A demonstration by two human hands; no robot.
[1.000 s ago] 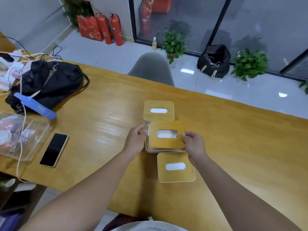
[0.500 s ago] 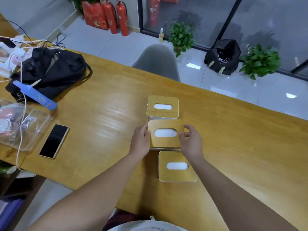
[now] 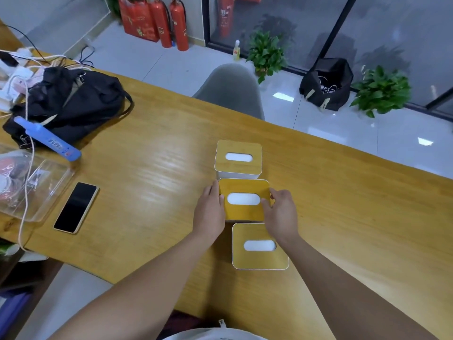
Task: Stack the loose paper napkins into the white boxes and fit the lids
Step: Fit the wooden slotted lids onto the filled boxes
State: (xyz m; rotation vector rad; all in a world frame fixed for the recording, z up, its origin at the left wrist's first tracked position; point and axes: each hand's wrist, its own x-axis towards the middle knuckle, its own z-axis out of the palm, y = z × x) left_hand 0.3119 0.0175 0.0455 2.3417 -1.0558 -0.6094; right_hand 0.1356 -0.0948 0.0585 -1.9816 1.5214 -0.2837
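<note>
Both forearms bare, no sleeves visible to elbow, no watch/rings seen. Left hand (image 3: 209,212) & right hand (image 3: 282,215) ungloved. White garment (image 3: 215,334) at chest, small tag at neckline.

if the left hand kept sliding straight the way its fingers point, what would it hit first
Probably the far box. The left hand lies along the middle box, fingers pointing away from the person; depth is unclear, so it might pass just beside it.
</note>
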